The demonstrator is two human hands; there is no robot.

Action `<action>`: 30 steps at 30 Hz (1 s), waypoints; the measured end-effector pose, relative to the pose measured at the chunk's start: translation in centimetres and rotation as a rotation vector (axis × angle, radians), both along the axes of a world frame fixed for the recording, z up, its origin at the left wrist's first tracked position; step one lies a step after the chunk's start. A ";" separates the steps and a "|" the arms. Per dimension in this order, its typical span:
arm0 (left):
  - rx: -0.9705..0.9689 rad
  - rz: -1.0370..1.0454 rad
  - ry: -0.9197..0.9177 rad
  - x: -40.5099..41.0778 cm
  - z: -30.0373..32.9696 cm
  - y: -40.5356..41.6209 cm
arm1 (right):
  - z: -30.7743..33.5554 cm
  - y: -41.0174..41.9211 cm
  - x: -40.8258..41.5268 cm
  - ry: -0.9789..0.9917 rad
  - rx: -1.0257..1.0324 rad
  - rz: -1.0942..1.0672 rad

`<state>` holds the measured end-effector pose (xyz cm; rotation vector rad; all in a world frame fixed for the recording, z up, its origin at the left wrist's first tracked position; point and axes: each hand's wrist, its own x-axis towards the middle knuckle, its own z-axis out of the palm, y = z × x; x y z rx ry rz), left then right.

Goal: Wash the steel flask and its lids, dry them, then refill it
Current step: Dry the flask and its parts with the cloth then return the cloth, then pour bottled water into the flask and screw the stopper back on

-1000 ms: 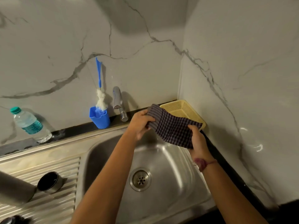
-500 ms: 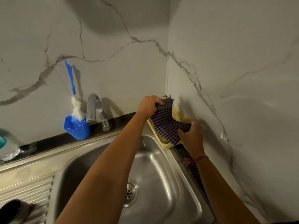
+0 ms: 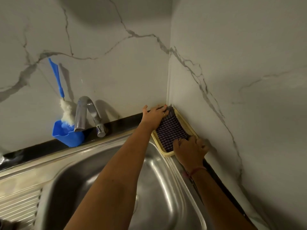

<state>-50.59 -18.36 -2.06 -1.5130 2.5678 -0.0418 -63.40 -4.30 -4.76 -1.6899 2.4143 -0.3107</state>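
Both hands have carried the checked cloth [image 3: 171,130] from over the sink [image 3: 99,188] into the yellow basket [image 3: 186,125] at the wall corner — now we press it flat. Left hand [image 3: 154,117] lies open-fingered on its far end; right hand [image 3: 191,148] curls at the near edge, grip unclear. Cloth: light, soft, limp — take by corners. Flask & lids out of frame.

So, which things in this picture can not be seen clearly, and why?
- Steel flask and its lids: out of the head view, so their state is unknown.
- Sink drain: hidden behind the left forearm.
- Yellow tray floor: covered by the checked cloth.
- Cloth's far end: under the left hand.
- Right hand fingertips: curled at the cloth's near edge, grip unclear.
- Object at the left edge: cut off.
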 end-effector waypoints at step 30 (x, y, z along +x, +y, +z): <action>-0.219 0.542 0.827 18.9 0.7 31.5 | 1.5 7.0 13.4 -0.285 -0.442 0.556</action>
